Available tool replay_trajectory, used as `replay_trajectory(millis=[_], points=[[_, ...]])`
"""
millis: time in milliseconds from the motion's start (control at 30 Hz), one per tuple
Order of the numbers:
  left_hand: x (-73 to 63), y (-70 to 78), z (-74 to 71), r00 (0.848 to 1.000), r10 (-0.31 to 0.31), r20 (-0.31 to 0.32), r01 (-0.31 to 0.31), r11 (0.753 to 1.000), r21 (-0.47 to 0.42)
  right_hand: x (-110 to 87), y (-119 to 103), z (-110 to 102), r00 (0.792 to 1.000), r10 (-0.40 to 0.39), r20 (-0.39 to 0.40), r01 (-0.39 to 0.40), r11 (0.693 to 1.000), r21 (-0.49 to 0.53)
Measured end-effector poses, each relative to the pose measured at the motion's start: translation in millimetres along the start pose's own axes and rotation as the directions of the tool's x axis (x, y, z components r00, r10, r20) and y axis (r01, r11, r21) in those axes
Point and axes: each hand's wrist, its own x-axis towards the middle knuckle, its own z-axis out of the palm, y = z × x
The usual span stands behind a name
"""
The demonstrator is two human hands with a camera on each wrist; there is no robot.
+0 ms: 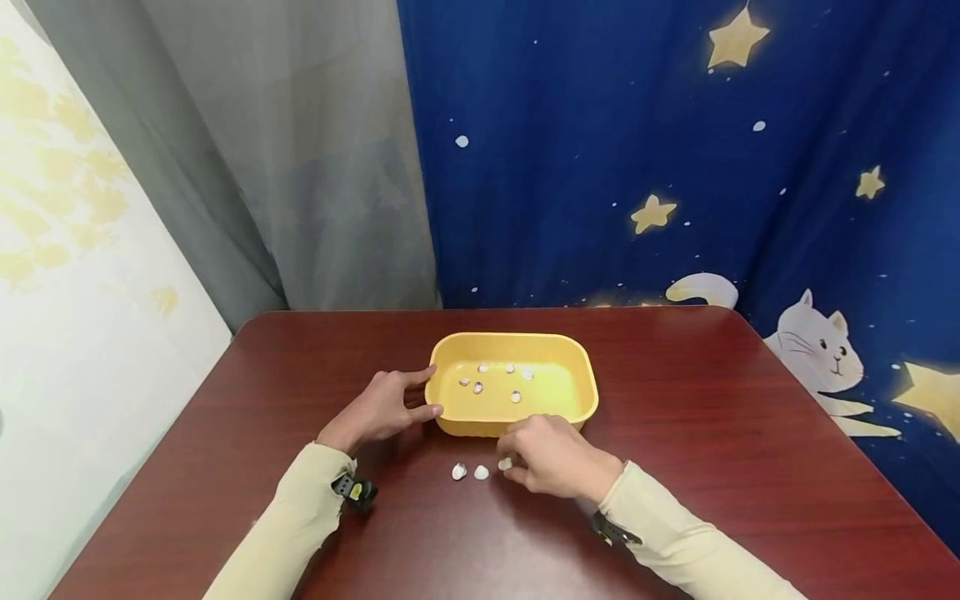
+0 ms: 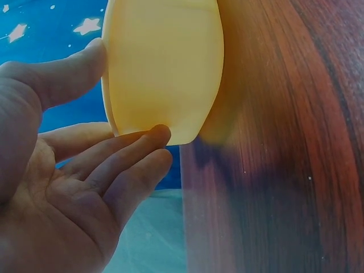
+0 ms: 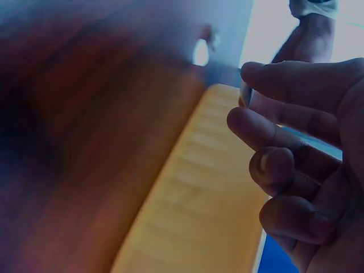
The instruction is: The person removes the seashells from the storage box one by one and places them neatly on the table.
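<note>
A yellow plastic basin (image 1: 480, 427) stands on the table with several small whitish shell-like pieces (image 1: 477, 387) scattered over its floor. My left hand (image 1: 382, 406) holds its left end; in the left wrist view the thumb is at the rim and the other fingers lie against the end wall. In front of the basin, my right hand (image 1: 551, 454) pinches one small whitish shell-like piece (image 3: 245, 95) between thumb and index finger, the other fingers curled. Two more such pieces, a left one (image 1: 459, 472) and a right one (image 1: 482, 472), lie on the table between the hands.
The dark red-brown wooden table (image 1: 315, 350) runs back to a grey curtain (image 1: 337, 167) and a blue star-patterned curtain (image 1: 570, 167). At the left is a white surface with yellow leaf shapes (image 1: 75, 250).
</note>
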Motion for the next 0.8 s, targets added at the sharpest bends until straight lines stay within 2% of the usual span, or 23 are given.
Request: replay_trajectory(millis=[100,267,600,700,800], points=[[0.4,1.1,-0.8,1.000,-0.001,0.006,0.001,1.000,0.001,-0.6,-2,4,0.999,-0.005,0.036,0.006,0.999,-0.038],[-1.5,0.1,-0.4,1.000,-0.011,0.012,0.011,1.000,0.000,1.9,-2,14,0.997,-0.008,0.075,0.010,1.000,-0.016],[0.3,3.3,-0.5,1.000,-0.013,0.018,0.013,1.000,0.016,-0.5,4,22,0.999,0.010,0.053,-0.010,1.000,-0.002],[0.8,2.2,-0.6,1.000,0.000,0.008,0.000,1.000,0.025,0.3,4,21,0.998,0.012,0.054,-0.012,1.000,0.005],[0.1,1.1,-0.2,1.000,-0.013,0.004,0.013,1.000,0.020,1.9,4,20,0.998,0.013,0.067,-0.014,1.000,0.022]])
